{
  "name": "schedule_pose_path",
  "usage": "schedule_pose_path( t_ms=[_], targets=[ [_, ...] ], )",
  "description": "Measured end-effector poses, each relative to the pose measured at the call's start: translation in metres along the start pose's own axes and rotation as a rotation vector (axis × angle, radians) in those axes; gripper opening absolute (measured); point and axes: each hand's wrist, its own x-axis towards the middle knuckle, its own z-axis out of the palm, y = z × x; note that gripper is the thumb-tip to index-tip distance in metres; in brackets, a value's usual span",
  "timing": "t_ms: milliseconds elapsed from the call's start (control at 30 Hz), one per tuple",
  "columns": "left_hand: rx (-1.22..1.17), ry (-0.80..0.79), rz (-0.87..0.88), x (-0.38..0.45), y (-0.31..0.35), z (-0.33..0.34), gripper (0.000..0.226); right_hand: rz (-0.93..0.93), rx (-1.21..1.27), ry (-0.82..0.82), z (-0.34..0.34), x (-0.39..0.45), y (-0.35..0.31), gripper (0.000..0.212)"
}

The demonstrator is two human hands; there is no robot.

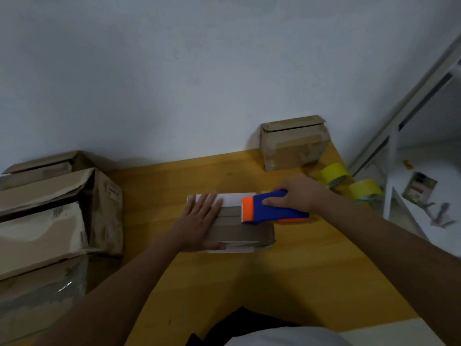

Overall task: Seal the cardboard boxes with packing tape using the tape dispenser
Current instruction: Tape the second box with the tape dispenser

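A small flat cardboard box [245,232] with a white label lies in the middle of the yellow wooden table [287,283]. My left hand [200,221] rests flat, fingers spread, on the box's left half. My right hand [296,196] grips a blue and orange tape dispenser [268,208], whose orange front edge sits on the box's top right part. A strip of brown tape runs along the box top between my two hands.
A taped cardboard box [294,143] stands at the table's back right by the wall. Two yellow tape rolls [349,182] lie behind my right wrist. Larger open cardboard boxes [57,218] are stacked left of the table. A white shelf frame [399,136] stands right.
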Motion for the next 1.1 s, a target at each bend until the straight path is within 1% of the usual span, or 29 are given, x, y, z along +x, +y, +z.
schedule_pose_path(
  t_ms=[100, 167, 333, 500, 667, 733, 833, 933, 1000, 1100],
  targets=[
    [-0.007, -0.011, 0.013, 0.001, 0.003, -0.002, 0.121, 0.026, 0.065, -0.003, 0.005, -0.011, 0.029, 0.049],
    [-0.009, -0.014, 0.016, 0.002, 0.004, -0.003, 0.121, 0.018, 0.083, 0.011, 0.015, -0.011, 0.042, 0.05],
    [0.026, -0.064, -0.031, 0.007, 0.021, -0.012, 0.124, 0.031, 0.205, 0.012, 0.029, -0.01, 0.057, 0.054],
    [-0.011, -0.036, 0.065, 0.044, 0.068, -0.021, 0.125, -0.003, 0.212, 0.011, 0.03, -0.006, 0.061, 0.054],
    [-0.014, 0.026, 0.074, 0.048, 0.065, -0.012, 0.124, -0.008, 0.291, 0.019, 0.038, -0.006, 0.072, 0.053],
    [-0.007, 0.023, 0.07, 0.049, 0.065, -0.013, 0.125, -0.015, 0.324, 0.026, 0.042, -0.008, 0.075, 0.053],
    [-0.029, 0.018, 0.077, 0.049, 0.066, -0.015, 0.125, -0.023, 0.389, 0.038, 0.043, -0.015, 0.085, 0.059],
    [-0.039, 0.009, 0.073, 0.049, 0.066, -0.015, 0.125, -0.014, 0.43, 0.027, 0.039, -0.027, 0.112, 0.052],
    [-0.036, 0.006, 0.075, 0.05, 0.067, -0.016, 0.126, 0.027, 0.474, 0.027, 0.038, -0.037, 0.133, 0.051],
    [-0.046, 0.013, 0.078, 0.05, 0.069, -0.014, 0.127, 0.045, 0.446, 0.032, 0.042, -0.04, 0.149, 0.045]
  ],
)
